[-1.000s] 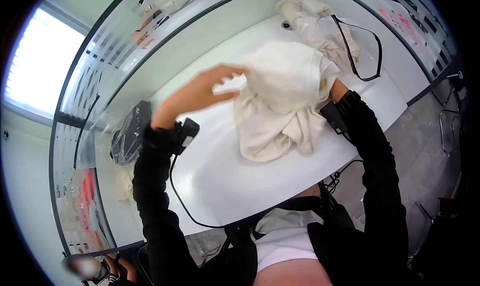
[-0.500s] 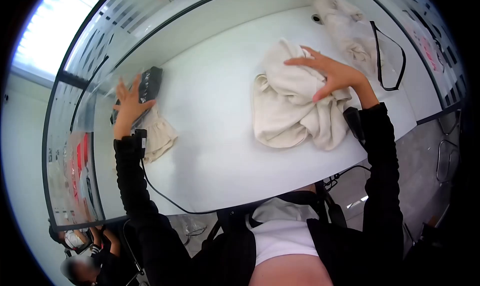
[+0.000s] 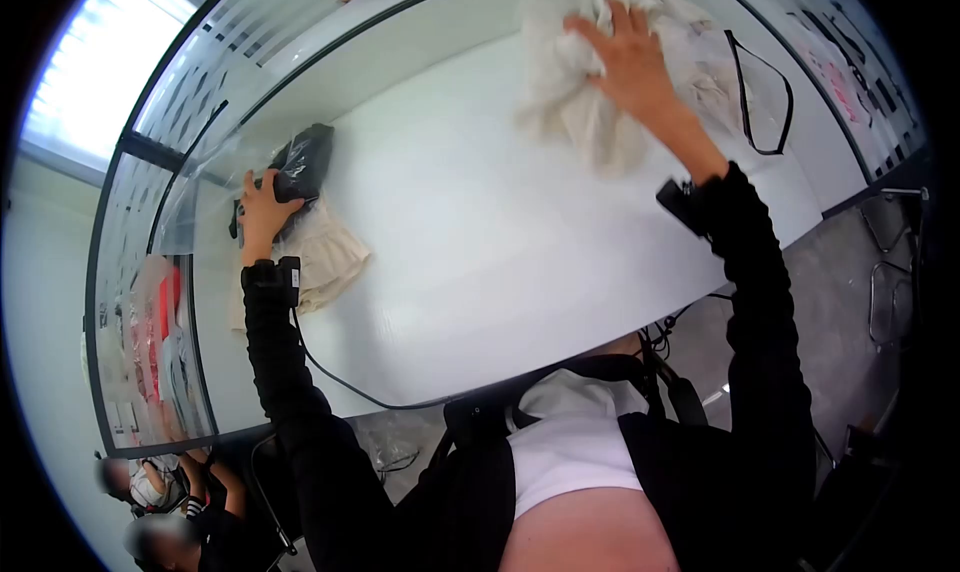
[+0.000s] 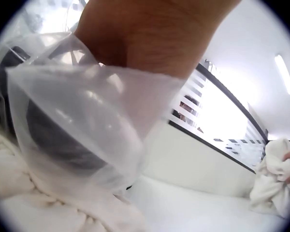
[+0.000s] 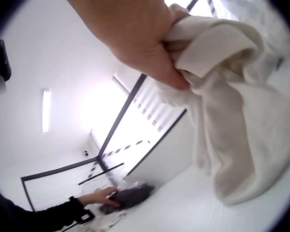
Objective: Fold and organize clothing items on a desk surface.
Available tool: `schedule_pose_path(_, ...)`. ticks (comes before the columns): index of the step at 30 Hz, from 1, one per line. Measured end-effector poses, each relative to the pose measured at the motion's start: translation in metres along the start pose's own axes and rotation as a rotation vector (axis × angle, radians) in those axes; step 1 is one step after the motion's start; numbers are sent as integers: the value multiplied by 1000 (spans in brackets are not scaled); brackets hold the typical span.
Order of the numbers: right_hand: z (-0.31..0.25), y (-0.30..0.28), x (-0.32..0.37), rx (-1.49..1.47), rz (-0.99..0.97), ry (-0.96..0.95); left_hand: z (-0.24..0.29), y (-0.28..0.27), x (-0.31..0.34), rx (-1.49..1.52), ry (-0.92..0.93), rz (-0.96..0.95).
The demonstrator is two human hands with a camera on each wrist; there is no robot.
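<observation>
On the desk (image 3: 450, 272), at my left, my left hand (image 3: 264, 208) is gripping a plastic-wrapped bundle (image 3: 305, 160); one cloth (image 3: 328, 264) is lying nearer me. Far right, my right hand (image 3: 636, 70) is holding another cloth (image 3: 585, 122), with a strapped plastic bag (image 3: 712, 84) lying farther right. A partition (image 3: 370, 72) is standing behind.

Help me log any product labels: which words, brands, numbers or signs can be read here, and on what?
No text can be read in any view.
Cream cloth: no text visible.
Dark bundle in clear plastic: no text visible.
Left wrist camera: small pale patch, too small to read.
Partition at right: reddish marks, too blurred to tell if writing.
</observation>
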State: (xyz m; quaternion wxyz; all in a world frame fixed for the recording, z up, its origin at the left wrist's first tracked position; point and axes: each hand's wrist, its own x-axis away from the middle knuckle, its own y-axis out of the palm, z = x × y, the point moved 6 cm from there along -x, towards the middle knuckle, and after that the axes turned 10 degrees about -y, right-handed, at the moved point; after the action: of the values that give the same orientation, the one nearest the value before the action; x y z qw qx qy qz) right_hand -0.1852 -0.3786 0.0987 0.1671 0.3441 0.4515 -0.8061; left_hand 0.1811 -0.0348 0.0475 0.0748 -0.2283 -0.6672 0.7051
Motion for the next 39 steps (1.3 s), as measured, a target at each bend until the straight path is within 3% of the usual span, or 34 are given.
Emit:
schedule_pose_path(1, 8, -5, -11, 333, 126, -81, 3, 0, 3, -10, 3, -9)
schedule_pose_path(4, 13, -11, -10, 291, 69, -115, 8, -5, 5, -8, 41, 19)
schedule_pose_path(6, 15, 14, 2, -58, -169, -7, 12, -14, 7, 29, 106, 171)
schedule_pose_path(10, -3, 25, 15, -579, -306, 23, 38, -50, 27, 172, 260, 496)
schedule_pose_path(13, -34, 30, 24, -987, -450, 143, 93, -87, 82, 243, 505, 653)
schedule_pose_path(17, -57, 56, 33, -1398, -488, 291, 160, -103, 144, 306, 1011, 534)
schedule_pose_path(20, -53, 64, 37, -1671, -397, 421, 190, -108, 171, 85, 1263, 485)
schedule_pose_path(23, -28, 80, 47, -1731, -300, 517, 179, -110, 147, 295, 928, 295)
schedule_pose_path(25, -12, 82, 55, -1730, -236, 645, 154, -68, 123, 379, 559, -216)
schedule_pose_path(27, -1, 86, 61, -1723, -190, 692, 141, -29, 129, 370, 426, -595)
schedule_pose_path(28, 2, 86, 61, -1712, -169, 695, 145, -16, 143, 428, 450, -801)
schedule_pose_path(29, 5, 85, 61, -1701, -148, 697, 152, -11, 152, 535, 488, -736)
schedule_pose_path(31, 6, 82, 57, -1691, -132, 650, 158, 16, 150, 1065, 171, -775)
schedule_pose_path(33, 5, 84, 59, -1676, -121, 596, 156, 25, 145, 1183, -16, -905)
schedule_pose_path(35, 7, 86, 63, -1655, -100, 636, 160, 12, 131, 1157, 131, -866)
schedule_pose_path(37, 13, 84, 63, -1632, -55, 652, 162, -8, 104, 847, 524, -794)
schedule_pose_path(39, 17, 77, 64, -1612, -10, 656, 160, -39, 81, 764, 786, -699)
